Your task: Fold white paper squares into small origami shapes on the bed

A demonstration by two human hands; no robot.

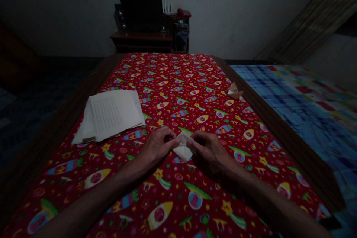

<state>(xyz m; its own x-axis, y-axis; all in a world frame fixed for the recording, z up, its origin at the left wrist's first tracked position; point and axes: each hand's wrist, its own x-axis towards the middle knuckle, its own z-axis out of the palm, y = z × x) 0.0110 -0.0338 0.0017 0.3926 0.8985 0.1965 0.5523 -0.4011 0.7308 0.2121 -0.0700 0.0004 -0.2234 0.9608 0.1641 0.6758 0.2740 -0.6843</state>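
A small folded piece of white paper (184,153), diamond-shaped with one corner toward me, is held low over the red patterned cloth. My left hand (161,142) pinches its left side between thumb and fingers. On the right side, my right hand (209,147) grips it the same way, thumb on the paper's face. Faint print shows on the upper part of the paper. The fingertips behind it are partly hidden.
A stack of printed paper sheets (117,113) lies to the left on the cloth (178,208). A folded brown-and-white paper shape (234,91) sits near the right edge. Beyond the table stand a dark screen (141,10) and a red telephone (184,13). A bed (284,100) is at right.
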